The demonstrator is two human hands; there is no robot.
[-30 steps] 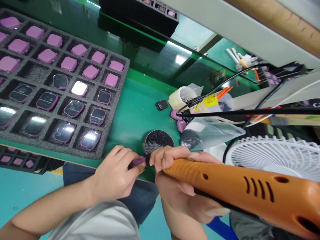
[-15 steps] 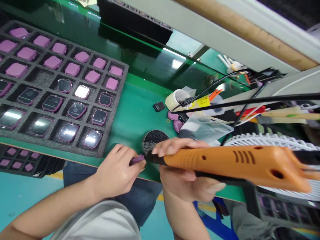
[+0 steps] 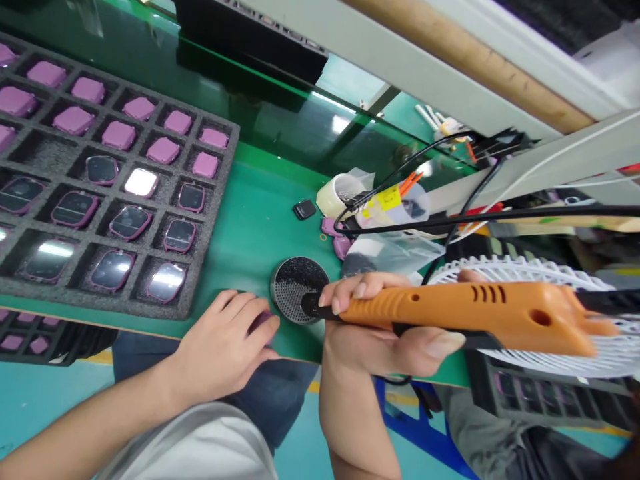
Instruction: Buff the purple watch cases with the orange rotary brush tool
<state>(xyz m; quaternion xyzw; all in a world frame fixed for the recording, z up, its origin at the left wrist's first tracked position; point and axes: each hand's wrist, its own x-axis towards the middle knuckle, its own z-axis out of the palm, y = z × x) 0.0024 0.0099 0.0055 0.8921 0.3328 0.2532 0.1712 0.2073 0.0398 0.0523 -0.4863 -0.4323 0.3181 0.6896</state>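
Note:
My left hand (image 3: 233,343) is closed round a purple watch case (image 3: 261,323) at the front edge of the green bench; the fingers cover most of it. In my right hand (image 3: 385,333) is an orange electric screwdriver (image 3: 450,308), held nearly level with its black nose (image 3: 314,305) toward the left. That nose is over the round perforated dish (image 3: 287,303), which has many tiny dark pieces in its far part. Whether the bit touches the dish I cannot tell. Left of my hands lies a grey foam tray (image 3: 203,270) of purple watch cases, some showing dark glass faces.
Behind the dish are a small black square piece (image 3: 304,209), loose purple cases (image 3: 342,247), a tape roll (image 3: 334,195) and a clear bag (image 3: 395,250). Black cables (image 3: 500,217) cross above. A white fan guard (image 3: 540,267) stands behind the screwdriver. Another person's legs (image 3: 480,427) show lower right.
The screwdriver's nose has moved off from beside the purple watch case to over the perforated dish. My left hand has turned slightly, hiding more of the case. The whole view has shifted a little.

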